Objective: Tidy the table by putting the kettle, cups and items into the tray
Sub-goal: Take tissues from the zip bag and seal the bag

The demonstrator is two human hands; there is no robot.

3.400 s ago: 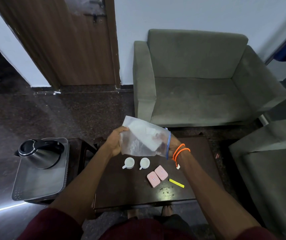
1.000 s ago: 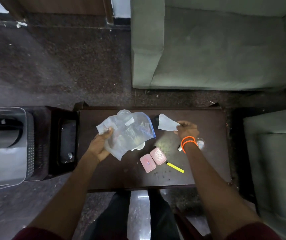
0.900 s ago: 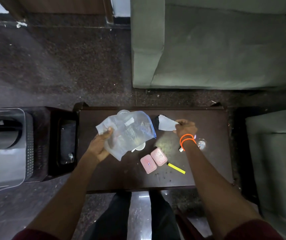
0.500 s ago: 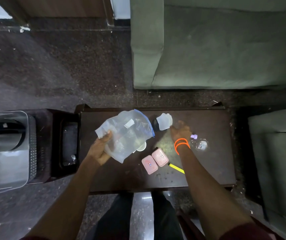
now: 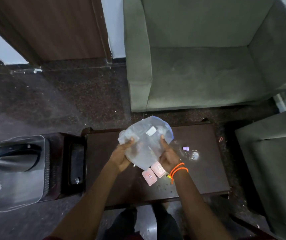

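tabletop [image 5: 199, 174]: dark brown wood, glossy, glare patch on its right half, crumbs near the front edge.
plastic bag [image 5: 145, 144]: clear zip bag with a blue seal edge and a white label, held up over the tabletop's rear-left part.
left hand [image 5: 121, 157]: closed on the bag's left edge, thumb on top.
right hand [image 5: 168, 156]: gripping the bag's right side, thumb pressed on the film; orange bands [image 5: 178, 169] on the wrist.
pink cases [image 5: 153, 172]: two, lying side by side and touching, on the tabletop just below the bag.
yellow item [image 5: 168, 176]: only a tip shows beside the right wrist; can't tell what it is.
purple piece [image 5: 184, 148]: small, on the tabletop right of the bag, next to the glare.
cups: hidden, can't tell where they sit.
tray [image 5: 17, 193]: grey, perforated side wall, on a dark side table [image 5: 64, 163] left of the tabletop.
kettle [image 5: 9, 157]: steel body, black handle, standing in the tray's far end.
room: dark speckled floor [image 5: 61, 101] with bits of debris; green sofa [image 5: 208, 54] right behind the tabletop; second green seat [image 5: 273, 163] at right; wooden door [image 5: 52, 26] top left.
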